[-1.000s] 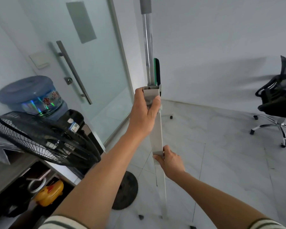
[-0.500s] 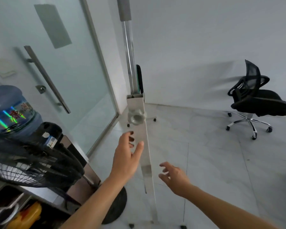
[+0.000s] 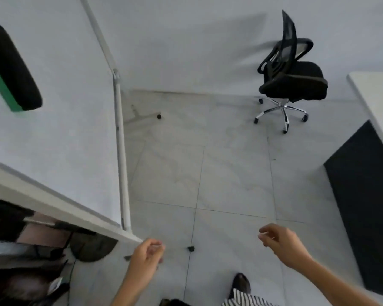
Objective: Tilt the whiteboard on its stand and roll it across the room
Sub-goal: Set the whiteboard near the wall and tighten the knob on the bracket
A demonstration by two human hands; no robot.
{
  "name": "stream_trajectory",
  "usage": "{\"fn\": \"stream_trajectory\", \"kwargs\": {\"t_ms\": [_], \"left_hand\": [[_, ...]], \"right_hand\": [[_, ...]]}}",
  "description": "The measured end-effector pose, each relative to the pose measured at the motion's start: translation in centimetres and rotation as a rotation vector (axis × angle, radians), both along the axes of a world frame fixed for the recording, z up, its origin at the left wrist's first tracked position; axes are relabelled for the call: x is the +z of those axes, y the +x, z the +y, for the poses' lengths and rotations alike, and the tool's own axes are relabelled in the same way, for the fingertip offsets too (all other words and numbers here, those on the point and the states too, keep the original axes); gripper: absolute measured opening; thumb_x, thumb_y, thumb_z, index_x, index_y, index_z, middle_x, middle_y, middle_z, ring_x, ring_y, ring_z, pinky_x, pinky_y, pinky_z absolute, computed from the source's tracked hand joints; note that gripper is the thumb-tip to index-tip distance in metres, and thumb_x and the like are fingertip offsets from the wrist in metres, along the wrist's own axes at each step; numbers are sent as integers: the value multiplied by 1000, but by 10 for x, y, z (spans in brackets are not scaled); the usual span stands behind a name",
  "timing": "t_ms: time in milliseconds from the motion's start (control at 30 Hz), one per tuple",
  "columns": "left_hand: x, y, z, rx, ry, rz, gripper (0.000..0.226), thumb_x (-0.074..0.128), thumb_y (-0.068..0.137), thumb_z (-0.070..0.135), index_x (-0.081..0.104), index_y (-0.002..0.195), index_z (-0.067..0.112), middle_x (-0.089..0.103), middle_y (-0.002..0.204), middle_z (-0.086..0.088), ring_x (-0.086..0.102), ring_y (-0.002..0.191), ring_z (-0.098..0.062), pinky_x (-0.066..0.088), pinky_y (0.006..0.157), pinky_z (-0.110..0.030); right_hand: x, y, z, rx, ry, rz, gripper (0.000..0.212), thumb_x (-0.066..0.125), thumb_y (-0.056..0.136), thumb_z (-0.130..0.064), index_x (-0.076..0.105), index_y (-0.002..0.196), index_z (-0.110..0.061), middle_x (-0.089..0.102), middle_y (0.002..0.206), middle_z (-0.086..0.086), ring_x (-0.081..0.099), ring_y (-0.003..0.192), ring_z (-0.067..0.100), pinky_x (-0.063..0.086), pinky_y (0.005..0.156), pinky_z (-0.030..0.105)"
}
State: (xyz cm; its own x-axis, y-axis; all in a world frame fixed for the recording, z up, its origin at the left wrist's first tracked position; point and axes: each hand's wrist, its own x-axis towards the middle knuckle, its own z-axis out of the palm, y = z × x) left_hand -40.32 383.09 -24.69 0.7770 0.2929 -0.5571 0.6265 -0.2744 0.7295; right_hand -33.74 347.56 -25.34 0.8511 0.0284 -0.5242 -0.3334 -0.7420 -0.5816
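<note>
The whiteboard (image 3: 60, 133) fills the left of the view, its white face turned toward me and its surface tilted. A black and green eraser (image 3: 11, 69) clings to it at the upper left. Its grey side frame (image 3: 121, 155) runs down to the tray edge (image 3: 53, 200), which ends in a corner near my left hand (image 3: 147, 256). That hand hovers just beside the corner with loosely curled fingers, holding nothing. My right hand (image 3: 280, 242) hangs free over the floor, also loosely curled. Two black castors (image 3: 159, 116) (image 3: 190, 248) of the stand rest on the tiles.
A black mesh office chair (image 3: 292, 85) on a chrome star base stands at the far wall. A desk with a white top (image 3: 376, 100) and a black side panel (image 3: 363, 195) lines the right. Dark clutter sits under the board at lower left. My shoe (image 3: 241, 281) is on the tiles.
Both hands let go of the stand's upright post and dropped away from it. The view swung right and down, so the board's face now fills the left.
</note>
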Motion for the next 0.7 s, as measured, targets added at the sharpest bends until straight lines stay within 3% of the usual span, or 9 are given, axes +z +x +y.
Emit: {"fn": "stream_trajectory", "kwargs": {"t_ms": [133,267,533,700], "left_hand": [[5,42,-61,-21,-104,-4,6,61,90,8,62,88,14,70,77,-11,65,67,-21,49,59,-31],[4,98,-63,14,-67,-7,6,62,90,11,63,89,17,72,79,-9,68,69,-20,51,60,-30],[-14,278,-42,146,-61,-11,10,59,90,0,62,86,9,66,71,-14,60,60,-25,44,56,-30],[27,423,-30,103,-60,-120,11,61,90,6,63,86,16,69,73,-9,65,66,-23,49,61,-34]], "right_hand": [[1,29,-63,-123,-10,30,3,65,86,-29,65,89,-29,73,78,-6,70,73,7,57,69,35],[-8,82,-85,-195,32,34,5,65,85,-29,68,89,-28,75,73,-4,71,74,9,59,73,43],[-3,263,-71,-276,151,-41,6,65,86,-24,67,87,-29,75,77,-5,71,70,4,58,63,35],[30,399,-52,-320,223,-92,6,66,86,-19,68,88,-24,75,76,-6,72,69,5,55,59,33]]}}
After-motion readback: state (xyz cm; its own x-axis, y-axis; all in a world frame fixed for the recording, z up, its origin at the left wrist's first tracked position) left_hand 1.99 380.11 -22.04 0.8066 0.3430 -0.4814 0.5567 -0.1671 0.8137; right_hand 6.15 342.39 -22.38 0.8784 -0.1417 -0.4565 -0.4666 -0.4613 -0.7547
